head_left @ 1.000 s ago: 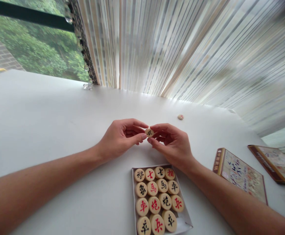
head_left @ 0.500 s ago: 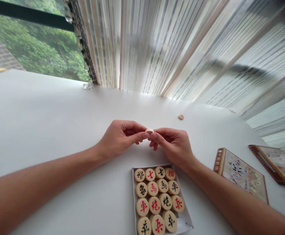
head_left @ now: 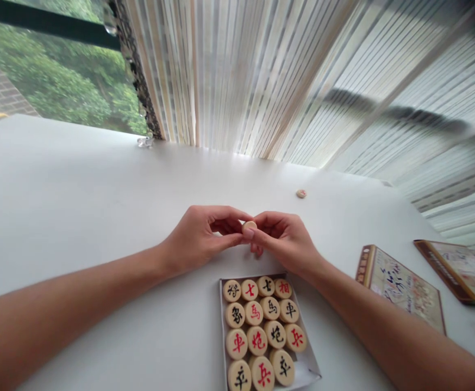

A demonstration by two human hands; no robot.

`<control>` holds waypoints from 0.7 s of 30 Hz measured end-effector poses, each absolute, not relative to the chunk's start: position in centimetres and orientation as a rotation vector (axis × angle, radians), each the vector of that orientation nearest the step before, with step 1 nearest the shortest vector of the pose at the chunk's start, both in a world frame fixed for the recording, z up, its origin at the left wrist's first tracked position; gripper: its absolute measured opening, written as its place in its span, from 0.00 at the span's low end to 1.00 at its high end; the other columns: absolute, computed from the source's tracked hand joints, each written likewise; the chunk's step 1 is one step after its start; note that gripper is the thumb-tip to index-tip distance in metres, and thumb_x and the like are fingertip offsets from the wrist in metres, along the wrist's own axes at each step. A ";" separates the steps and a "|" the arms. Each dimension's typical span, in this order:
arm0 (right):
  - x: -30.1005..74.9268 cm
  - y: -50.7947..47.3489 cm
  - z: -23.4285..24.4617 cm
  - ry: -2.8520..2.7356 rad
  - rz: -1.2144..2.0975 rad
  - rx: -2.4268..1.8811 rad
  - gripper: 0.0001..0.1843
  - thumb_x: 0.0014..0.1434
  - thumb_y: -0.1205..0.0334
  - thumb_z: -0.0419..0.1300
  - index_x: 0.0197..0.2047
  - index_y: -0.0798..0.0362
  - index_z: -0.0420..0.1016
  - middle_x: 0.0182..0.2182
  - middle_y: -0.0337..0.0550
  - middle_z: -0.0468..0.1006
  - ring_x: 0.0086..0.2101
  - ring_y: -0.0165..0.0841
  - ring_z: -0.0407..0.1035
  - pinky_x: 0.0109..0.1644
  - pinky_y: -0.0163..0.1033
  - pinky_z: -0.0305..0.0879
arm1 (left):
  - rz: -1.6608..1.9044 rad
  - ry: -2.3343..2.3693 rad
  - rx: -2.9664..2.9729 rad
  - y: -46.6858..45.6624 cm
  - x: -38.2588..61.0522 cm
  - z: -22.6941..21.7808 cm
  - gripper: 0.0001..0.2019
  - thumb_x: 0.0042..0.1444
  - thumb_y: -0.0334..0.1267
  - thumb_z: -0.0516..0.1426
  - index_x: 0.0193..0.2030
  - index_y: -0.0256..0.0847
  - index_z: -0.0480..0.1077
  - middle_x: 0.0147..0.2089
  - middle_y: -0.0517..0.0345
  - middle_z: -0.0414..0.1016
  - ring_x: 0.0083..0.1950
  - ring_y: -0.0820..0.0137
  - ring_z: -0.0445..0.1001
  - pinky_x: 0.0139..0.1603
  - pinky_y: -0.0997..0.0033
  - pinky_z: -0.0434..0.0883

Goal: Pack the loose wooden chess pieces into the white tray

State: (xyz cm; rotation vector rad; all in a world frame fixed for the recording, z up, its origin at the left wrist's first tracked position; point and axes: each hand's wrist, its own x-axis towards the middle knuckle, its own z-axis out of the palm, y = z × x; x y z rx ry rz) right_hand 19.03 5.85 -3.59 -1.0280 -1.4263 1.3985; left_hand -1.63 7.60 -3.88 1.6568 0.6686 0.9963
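Observation:
Between my two hands is a small round Chinese chess piece, its visible face pale and without a mark that I can make out. My left hand grips its left side with fingers and thumb. From the right, my right hand pinches it, the thumb lying across its lower edge. Just below my hands lies a shallow white box tray with rows of chess pieces marked in red and black characters. One spot at the tray's lower right corner holds no piece. A lone chess piece with a red mark lies farther back.
To the right, a printed box lid lies partly behind my right forearm, with another printed box part beyond it. Striped string curtains hang along the table's far edge. A clear glass bead sits by the window.
The chess piece in my fingers has turned, so more of its flat face shows. My left thumb has shifted down along it, and both hands remain in nearly the same place.

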 end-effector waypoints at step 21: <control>19.6 6.2 -3.0 -1.461 1.540 -0.946 0.21 0.49 0.50 0.81 0.34 0.56 0.82 0.23 0.39 0.80 0.23 0.27 0.71 0.29 0.31 0.69 | 0.982 0.643 1.535 7.7 -1.6 -4.0 0.13 0.58 0.33 0.70 0.50 0.35 0.83 0.41 0.53 0.88 0.41 0.66 0.87 0.44 0.73 0.83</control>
